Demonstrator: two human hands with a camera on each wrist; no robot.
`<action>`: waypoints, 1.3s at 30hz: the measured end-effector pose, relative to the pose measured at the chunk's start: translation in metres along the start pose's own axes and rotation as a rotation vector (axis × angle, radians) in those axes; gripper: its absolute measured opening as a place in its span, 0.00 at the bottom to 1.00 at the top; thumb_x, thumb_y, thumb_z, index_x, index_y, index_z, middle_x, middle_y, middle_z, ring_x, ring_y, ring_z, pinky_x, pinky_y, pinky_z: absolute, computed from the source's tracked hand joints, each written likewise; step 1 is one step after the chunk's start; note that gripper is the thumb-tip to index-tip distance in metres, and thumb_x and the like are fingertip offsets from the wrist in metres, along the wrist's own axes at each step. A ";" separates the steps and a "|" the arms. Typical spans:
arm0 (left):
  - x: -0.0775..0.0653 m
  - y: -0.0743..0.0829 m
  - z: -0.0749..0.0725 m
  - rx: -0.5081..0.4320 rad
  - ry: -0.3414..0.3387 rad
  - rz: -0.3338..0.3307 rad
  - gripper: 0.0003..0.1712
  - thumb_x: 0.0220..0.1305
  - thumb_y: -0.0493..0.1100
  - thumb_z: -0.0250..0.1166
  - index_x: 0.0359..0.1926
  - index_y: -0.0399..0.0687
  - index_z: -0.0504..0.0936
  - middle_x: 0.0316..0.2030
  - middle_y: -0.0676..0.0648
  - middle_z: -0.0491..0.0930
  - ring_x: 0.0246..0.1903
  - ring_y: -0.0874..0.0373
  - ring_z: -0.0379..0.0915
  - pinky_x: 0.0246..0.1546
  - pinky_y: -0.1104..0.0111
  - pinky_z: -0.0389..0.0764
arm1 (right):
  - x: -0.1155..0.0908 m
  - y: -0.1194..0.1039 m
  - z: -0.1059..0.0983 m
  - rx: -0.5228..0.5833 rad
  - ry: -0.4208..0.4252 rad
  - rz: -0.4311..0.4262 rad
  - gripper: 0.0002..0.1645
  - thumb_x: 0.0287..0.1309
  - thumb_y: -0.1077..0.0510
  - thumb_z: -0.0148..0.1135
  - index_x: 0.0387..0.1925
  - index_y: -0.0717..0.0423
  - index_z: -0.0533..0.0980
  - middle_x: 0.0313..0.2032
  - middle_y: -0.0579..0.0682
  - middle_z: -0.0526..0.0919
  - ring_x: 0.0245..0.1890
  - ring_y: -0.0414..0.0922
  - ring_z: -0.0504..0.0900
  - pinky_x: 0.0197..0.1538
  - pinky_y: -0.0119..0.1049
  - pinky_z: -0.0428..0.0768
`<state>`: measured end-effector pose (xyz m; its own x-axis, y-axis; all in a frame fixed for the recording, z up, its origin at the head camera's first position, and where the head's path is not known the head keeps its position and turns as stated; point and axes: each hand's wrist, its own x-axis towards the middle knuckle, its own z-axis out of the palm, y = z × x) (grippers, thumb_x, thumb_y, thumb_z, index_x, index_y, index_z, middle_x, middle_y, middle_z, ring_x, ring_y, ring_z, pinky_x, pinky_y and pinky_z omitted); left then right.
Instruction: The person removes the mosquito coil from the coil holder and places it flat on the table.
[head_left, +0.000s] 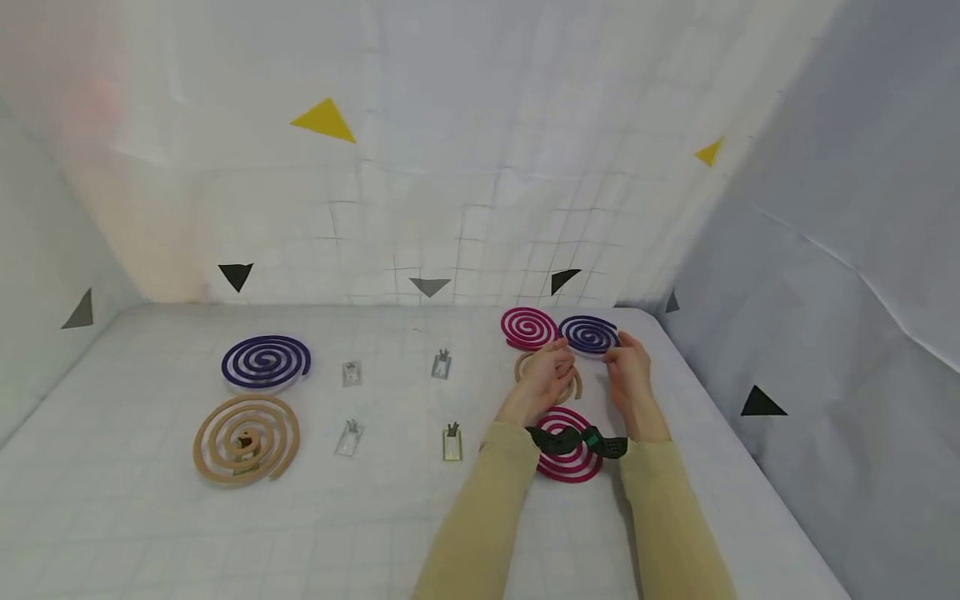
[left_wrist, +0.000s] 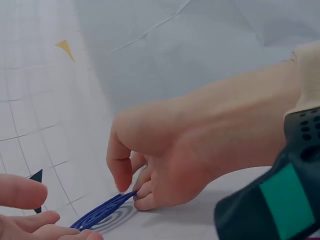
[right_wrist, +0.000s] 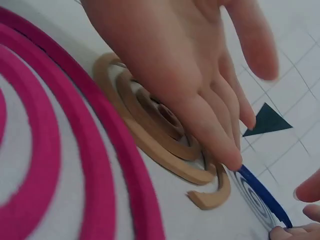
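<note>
A dark blue mosquito coil [head_left: 590,336] lies between my hands at the back right, its near face tilted with a shadow beneath. My right hand [head_left: 632,375] pinches its right edge, thumb above and fingertips at the rim in the left wrist view. Fairly straight fingers of my left hand [head_left: 543,377] touch the coil's opposite edge [right_wrist: 242,169], thumb apart. Beneath the left hand lies a tan coil [right_wrist: 160,155], partly hidden. A pink coil [head_left: 528,327] sits beside the blue one, and another pink coil [head_left: 570,476] lies under the wrists.
On the left of the table are a blue coil [head_left: 266,362] and a tan coil [head_left: 206,442] with a small stand [head_left: 246,446] at its middle. Several small metal stands [head_left: 452,444] stand mid-table. A white sheeted wall [head_left: 825,333] rises at the right.
</note>
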<state>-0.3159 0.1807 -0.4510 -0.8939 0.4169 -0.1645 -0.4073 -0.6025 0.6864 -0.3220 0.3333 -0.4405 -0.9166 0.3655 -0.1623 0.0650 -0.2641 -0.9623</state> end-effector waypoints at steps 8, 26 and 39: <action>0.000 0.004 -0.003 0.023 0.017 0.002 0.33 0.71 0.30 0.45 0.76 0.35 0.54 0.76 0.32 0.49 0.76 0.42 0.45 0.77 0.55 0.53 | 0.005 0.005 0.000 -0.191 -0.023 -0.028 0.54 0.48 0.78 0.43 0.79 0.57 0.46 0.80 0.53 0.43 0.78 0.44 0.43 0.76 0.39 0.55; 0.001 0.007 -0.001 0.106 0.049 0.088 0.34 0.69 0.26 0.46 0.76 0.33 0.53 0.77 0.35 0.48 0.75 0.43 0.49 0.75 0.56 0.58 | 0.006 0.005 -0.002 -0.299 0.022 -0.033 0.56 0.44 0.81 0.48 0.78 0.53 0.54 0.79 0.52 0.50 0.78 0.46 0.48 0.77 0.42 0.54; -0.009 0.023 0.003 0.228 0.118 0.206 0.34 0.65 0.28 0.55 0.73 0.39 0.64 0.72 0.41 0.65 0.67 0.53 0.66 0.65 0.62 0.72 | -0.017 -0.026 0.017 -0.255 -0.035 -0.127 0.48 0.52 0.79 0.50 0.76 0.56 0.58 0.77 0.51 0.55 0.78 0.45 0.52 0.78 0.41 0.54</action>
<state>-0.3166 0.1658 -0.4315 -0.9742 0.2120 -0.0773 -0.1749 -0.4930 0.8523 -0.3143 0.3191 -0.4086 -0.9364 0.3493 -0.0337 0.0422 0.0168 -0.9990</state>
